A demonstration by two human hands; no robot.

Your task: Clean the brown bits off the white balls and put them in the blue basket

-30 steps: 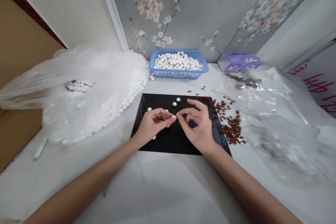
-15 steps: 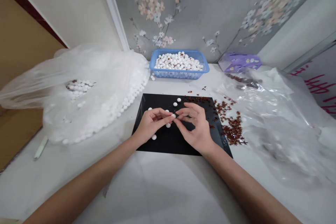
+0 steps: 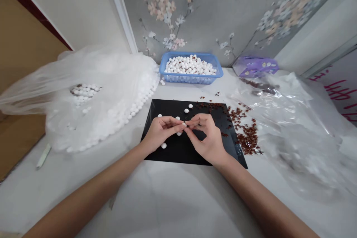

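Over the black board (image 3: 189, 156), my left hand (image 3: 160, 132) pinches a small white foam-like ball (image 3: 184, 125) between thumb and fingertips. My right hand (image 3: 208, 137) meets it from the other side, its thumb and fingers closed at the ball's right edge. Whether a small brown piece is also between the right fingertips is hidden. Several loose white balls lie on the board around the hands, such as one ball (image 3: 163, 145) below the left wrist and another ball (image 3: 186, 111) beyond the fingers.
Small brown star-shaped pieces (image 3: 247, 137) spill over the board's right side onto the white table (image 3: 167, 200). Behind stands a blue basket (image 3: 192, 79) of white balls. A large clear bag of balls (image 3: 111, 119) lies left; crumpled plastic (image 3: 301, 137) and a purple packet (image 3: 258, 67) lie right.
My right fingers, which were more spread and raised, have closed in on the ball. My left hand keeps its pinch in nearly the same place.
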